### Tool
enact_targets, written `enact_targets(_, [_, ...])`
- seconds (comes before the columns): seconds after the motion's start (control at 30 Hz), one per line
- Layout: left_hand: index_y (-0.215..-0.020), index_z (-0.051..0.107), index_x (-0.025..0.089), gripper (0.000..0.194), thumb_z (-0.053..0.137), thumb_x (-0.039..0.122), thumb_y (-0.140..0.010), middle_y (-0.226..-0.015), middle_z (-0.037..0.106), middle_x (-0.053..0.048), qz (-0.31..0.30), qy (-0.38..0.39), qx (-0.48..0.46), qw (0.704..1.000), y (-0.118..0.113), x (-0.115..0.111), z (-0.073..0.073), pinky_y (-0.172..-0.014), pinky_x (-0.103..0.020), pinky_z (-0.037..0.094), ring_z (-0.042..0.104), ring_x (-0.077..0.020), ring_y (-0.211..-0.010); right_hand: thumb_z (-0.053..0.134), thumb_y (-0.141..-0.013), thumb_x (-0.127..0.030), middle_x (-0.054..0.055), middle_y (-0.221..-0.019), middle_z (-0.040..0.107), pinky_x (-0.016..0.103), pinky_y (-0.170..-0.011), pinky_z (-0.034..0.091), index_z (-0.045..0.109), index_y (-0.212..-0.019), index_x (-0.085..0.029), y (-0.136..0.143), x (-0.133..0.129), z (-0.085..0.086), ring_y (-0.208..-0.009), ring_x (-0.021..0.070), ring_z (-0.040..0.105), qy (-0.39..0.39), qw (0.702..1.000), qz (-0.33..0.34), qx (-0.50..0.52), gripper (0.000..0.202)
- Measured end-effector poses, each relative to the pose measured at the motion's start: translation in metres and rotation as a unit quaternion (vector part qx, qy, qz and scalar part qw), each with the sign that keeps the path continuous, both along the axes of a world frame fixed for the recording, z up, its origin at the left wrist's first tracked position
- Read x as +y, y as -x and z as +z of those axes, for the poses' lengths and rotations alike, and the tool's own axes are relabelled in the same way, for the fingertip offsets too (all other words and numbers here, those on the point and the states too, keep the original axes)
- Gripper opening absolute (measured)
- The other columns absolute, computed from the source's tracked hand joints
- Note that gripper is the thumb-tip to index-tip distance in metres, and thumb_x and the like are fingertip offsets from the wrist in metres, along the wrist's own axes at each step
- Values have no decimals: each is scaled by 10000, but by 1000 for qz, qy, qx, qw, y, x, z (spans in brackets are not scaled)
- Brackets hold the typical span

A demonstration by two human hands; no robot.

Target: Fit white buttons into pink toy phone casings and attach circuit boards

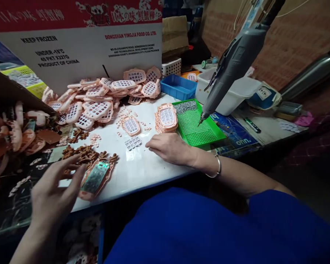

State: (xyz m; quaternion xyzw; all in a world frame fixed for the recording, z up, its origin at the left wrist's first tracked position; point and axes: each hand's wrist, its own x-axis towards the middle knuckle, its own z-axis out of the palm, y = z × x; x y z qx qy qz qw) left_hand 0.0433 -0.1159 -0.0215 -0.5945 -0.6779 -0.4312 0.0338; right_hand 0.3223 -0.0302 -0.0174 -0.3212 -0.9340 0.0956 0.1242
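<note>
My left hand (56,187), its fingers apart and empty, is beside a pink shell (95,179) with a green circuit board in it. My right hand (172,148) rests on the white table, fingers bent together near the thumb; what they hold, if anything, is too small to name. Just behind it is a stack of pink covers (166,117). A single pink cover (131,125) lies to its left, with white keypad pieces (132,143) in front. Brown parts (84,154) are heaped behind the shell.
A green tray (206,134) with screws sits at right, under a hanging electric screwdriver (233,58). Behind are a blue bin (178,87) and a white tub (228,95). Pink covers (96,99) pile against a large carton (79,44). More pink shells (22,135) lie far left.
</note>
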Motion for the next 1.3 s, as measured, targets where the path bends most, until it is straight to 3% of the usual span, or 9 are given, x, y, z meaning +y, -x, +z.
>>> enact_targets(0.13, [-882, 695, 230, 262, 696, 422, -703, -747, 703, 15, -52, 31, 17, 998, -8, 13, -9, -493, -258, 499, 586, -131, -544, 373, -942, -93, 113, -992, 664, 289, -671, 385, 642, -1043, -125, 26, 8, -3, -881, 183, 590, -7, 992, -19, -126, 290])
enact_targets(0.3, [-918, 693, 201, 307, 692, 434, -717, -782, 712, -10, -28, 51, -23, 998, -13, 7, -10, -452, -241, 479, 577, -129, -550, 350, -952, -91, 120, -1050, 644, 298, -710, 404, 625, -1056, -131, 50, 28, -17, -939, 198, 568, -25, 989, -32, -140, 297])
enact_targets(0.47, [-905, 698, 201, 286, 706, 406, -707, -764, 717, -4, -38, 44, -36, 998, -6, 8, -10, -499, -265, 512, 586, -131, -547, 413, -947, -128, 133, -1118, 630, 337, -813, 433, 632, -1049, -107, 68, 38, -25, -1054, 228, 535, -36, 985, 26, -164, 242])
enact_targets(0.63, [-879, 697, 174, 387, 679, 503, -676, -689, 688, -5, -56, 97, -60, 992, 0, 42, -2, -543, -281, 493, 559, -125, -533, 396, -955, -116, 124, -993, 662, 332, -781, 434, 647, -993, -96, 70, 38, -28, -982, 212, 557, -62, 980, 68, -176, 255])
enact_targets(0.83, [-937, 678, 136, 506, 661, 547, -642, -736, 639, -26, -141, 175, -156, 962, -17, 78, 7, -563, -255, 429, 559, -135, -635, 390, -961, -121, 92, -936, 671, 318, -705, 405, 645, -936, -120, 61, 36, -35, -867, 185, 571, -85, 981, 84, -155, 256])
enact_targets(0.93, [-985, 666, 154, 464, 649, 490, -664, -793, 641, -34, -144, 157, -175, 961, -17, 71, 14, -598, -260, 431, 567, -145, -684, 385, -959, -114, 97, -910, 669, 316, -674, 378, 642, -910, -117, 59, 35, -36, -831, 182, 562, -91, 981, 87, -150, 262])
enact_targets(1.07, [-806, 647, 195, 370, 613, 528, -649, -648, 604, -5, -33, 163, -119, 979, 6, 43, 16, -549, -279, 412, 533, -151, -561, 430, -947, -135, 86, -890, 666, 309, -655, 348, 636, -882, -122, 51, 29, -34, -803, 181, 544, -80, 977, 119, -157, 216])
enact_targets(1.17, [-662, 579, 219, 366, 580, 583, -617, -579, 576, -4, 24, 213, -30, 976, 23, 16, 8, -541, -300, 401, 506, -161, -498, 448, -939, -161, 76, -939, 671, 304, -665, 340, 632, -878, -129, 42, 23, -34, -810, 176, 534, -69, 973, 161, -148, 197])
enact_targets(1.3, [-770, 570, 227, 446, 555, 653, -638, -776, 635, -30, 22, 243, 60, 968, 25, -7, -7, -564, -317, 394, 490, -150, -477, 473, -933, -196, 75, -985, 669, 294, -681, 337, 634, -890, -123, 36, 17, -35, -831, 173, 525, -61, 974, 173, -132, 182])
